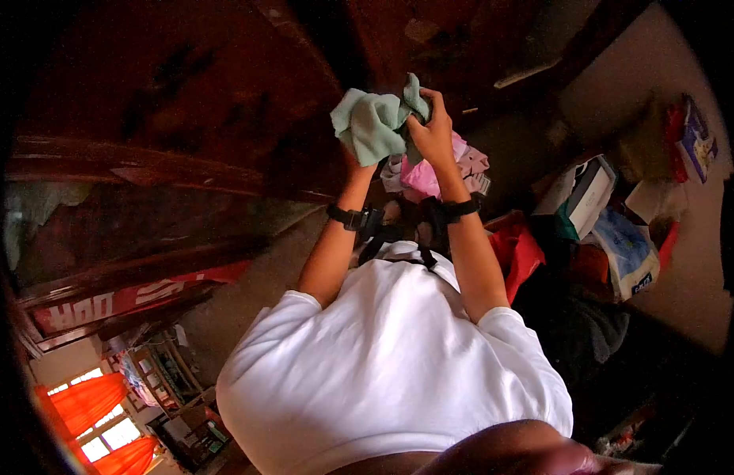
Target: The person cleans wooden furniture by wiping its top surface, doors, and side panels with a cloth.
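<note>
A pale green cloth [371, 123] hangs bunched between my two hands, held up in front of my body. My left hand [361, 161] is mostly covered by the cloth draped over it, so its fingers are hidden, but it supports that side. With thumb and fingers closed, my right hand [434, 134] grips a gathered upper end of the cloth. Beneath my hands lies a pile of pink clothes [422, 178], some bright and some dusty pink. Black straps sit around both wrists.
Dark wooden furniture [209, 103] fills the upper left. To the right are a red cloth [516, 249], a white box [593, 190] and a blue-and-white bag [624, 249]. A red banner [121, 301] and orange curtains [90, 404] show at lower left.
</note>
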The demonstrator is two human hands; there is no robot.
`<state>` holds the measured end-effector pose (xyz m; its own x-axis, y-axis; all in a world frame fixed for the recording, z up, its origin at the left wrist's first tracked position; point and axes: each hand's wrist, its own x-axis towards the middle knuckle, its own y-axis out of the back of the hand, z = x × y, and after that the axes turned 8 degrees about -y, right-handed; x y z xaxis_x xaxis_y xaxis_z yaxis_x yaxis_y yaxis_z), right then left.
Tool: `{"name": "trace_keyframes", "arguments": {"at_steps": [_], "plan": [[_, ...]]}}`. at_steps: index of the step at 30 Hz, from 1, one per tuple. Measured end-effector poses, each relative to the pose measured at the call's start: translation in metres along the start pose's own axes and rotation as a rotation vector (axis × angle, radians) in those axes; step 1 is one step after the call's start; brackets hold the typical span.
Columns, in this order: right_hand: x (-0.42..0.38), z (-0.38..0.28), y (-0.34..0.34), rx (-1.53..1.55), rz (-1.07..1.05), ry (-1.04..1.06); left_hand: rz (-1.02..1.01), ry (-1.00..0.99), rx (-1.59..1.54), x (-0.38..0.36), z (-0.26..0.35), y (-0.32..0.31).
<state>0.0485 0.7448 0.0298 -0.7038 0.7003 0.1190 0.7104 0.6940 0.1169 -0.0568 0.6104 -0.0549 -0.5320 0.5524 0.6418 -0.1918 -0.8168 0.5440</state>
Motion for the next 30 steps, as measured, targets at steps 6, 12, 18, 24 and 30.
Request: {"name": "trace_keyframes", "arguments": {"at_steps": [6, 12, 18, 24, 30], "plan": [[0.012, 0.061, -0.011, -0.124, 0.002, -0.149, -0.146, 0.011, -0.186, -0.019, -0.058, -0.039], [0.037, 0.021, -0.032, -0.185, -0.054, 0.078, -0.164, 0.14, -0.142, 0.019, -0.014, 0.021], [0.06, -0.038, -0.04, -0.041, -0.025, 0.274, 0.13, -0.21, -0.236, 0.101, 0.064, 0.094], [0.064, -0.028, -0.056, -0.335, 0.006, 0.337, 0.128, -0.042, -0.469, 0.098, 0.031, 0.046], [0.059, 0.029, -0.067, -0.591, 0.095, 0.23, -0.198, 0.074, -0.1, 0.07, -0.016, 0.005]]}}
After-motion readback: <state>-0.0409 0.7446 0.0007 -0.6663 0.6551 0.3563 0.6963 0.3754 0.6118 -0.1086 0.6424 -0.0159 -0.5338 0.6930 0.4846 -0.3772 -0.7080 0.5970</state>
